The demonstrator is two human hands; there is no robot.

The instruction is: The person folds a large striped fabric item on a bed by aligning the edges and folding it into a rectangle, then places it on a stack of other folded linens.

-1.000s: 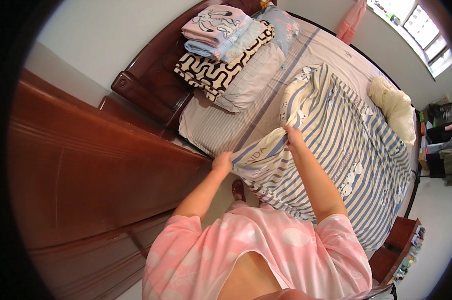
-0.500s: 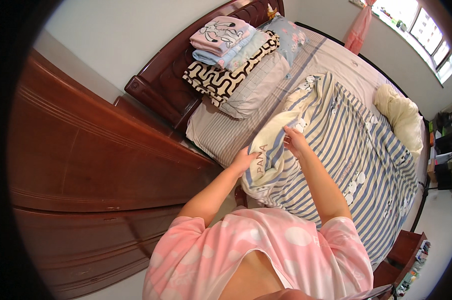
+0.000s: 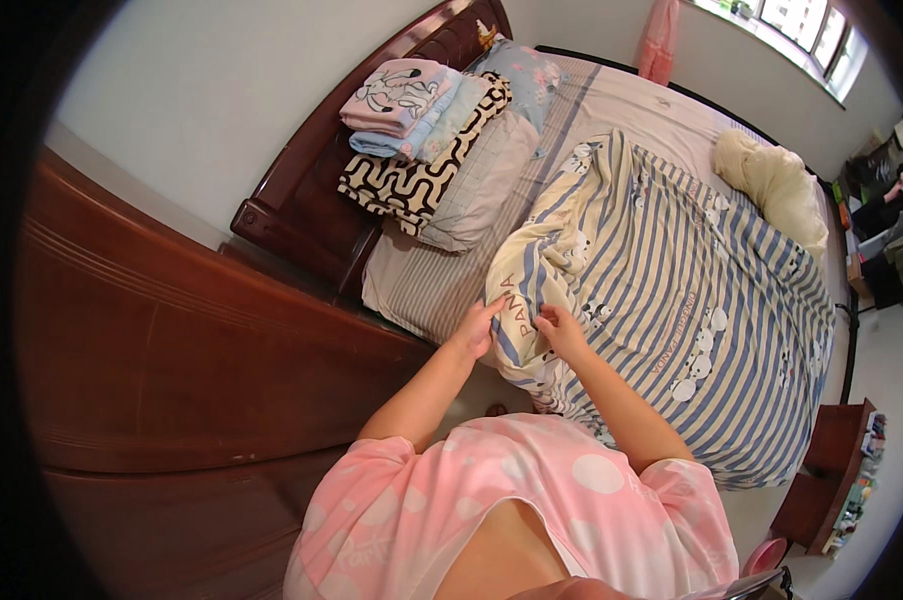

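Observation:
A striped duvet cover in cream and blue, printed with pandas and lettering, lies spread over the bed. My left hand is closed on its near left edge, with the thumb on top of the cloth. Just to the right, my right hand has its fingers curled in, pinching a fold of the same cover. Between the two hands the cloth is bunched and slightly raised. The undersides of both grips are hidden by the fabric.
Folded bedding is stacked on pillows by the dark wooden headboard. A cream bundle lies at the bed's far right. The wooden wardrobe stands close on my left. A small brown cabinet is at right.
My right hand has come down and toward me, closer to my left hand. The raised edge of the cover has sunk lower. The whole view has shifted somewhat.

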